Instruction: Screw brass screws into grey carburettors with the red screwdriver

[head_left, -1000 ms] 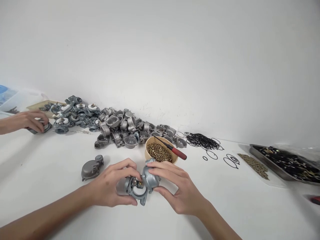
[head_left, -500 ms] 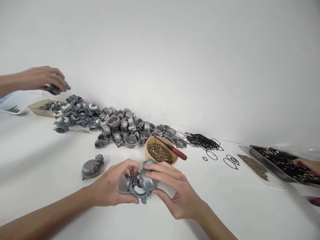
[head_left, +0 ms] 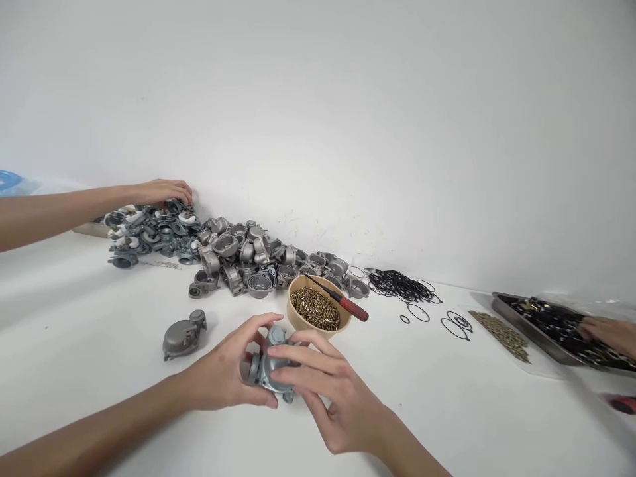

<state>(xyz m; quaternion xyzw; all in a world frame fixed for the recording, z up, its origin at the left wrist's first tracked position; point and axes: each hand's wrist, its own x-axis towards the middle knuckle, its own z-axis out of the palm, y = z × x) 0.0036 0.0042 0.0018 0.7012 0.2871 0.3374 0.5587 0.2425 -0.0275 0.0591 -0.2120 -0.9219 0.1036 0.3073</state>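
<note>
My left hand is closed around a grey carburetor body, thumb below and fingers above. My right hand holds a rounded metal float bowl against the body, its fingers lying across the bowl. The bowl covers the body's open side, and the fingers hide part of the seam. To the left, a single float bowl lies dome-up on the table. Just beyond my hands stands a round tub of brass-coloured screws, with a red-handled screwdriver resting across its rim.
Float bowls lie heaped by the wall, beside carburetor bodies with white floats. Another person's hand touches that heap. At right are black rubber rings, small brass parts and a metal tray with a second person's hand.
My right hand has moved left, bringing the float bowl over the body's open side; the white float inside is now covered. The other person's hand at left has moved right onto the heap.
</note>
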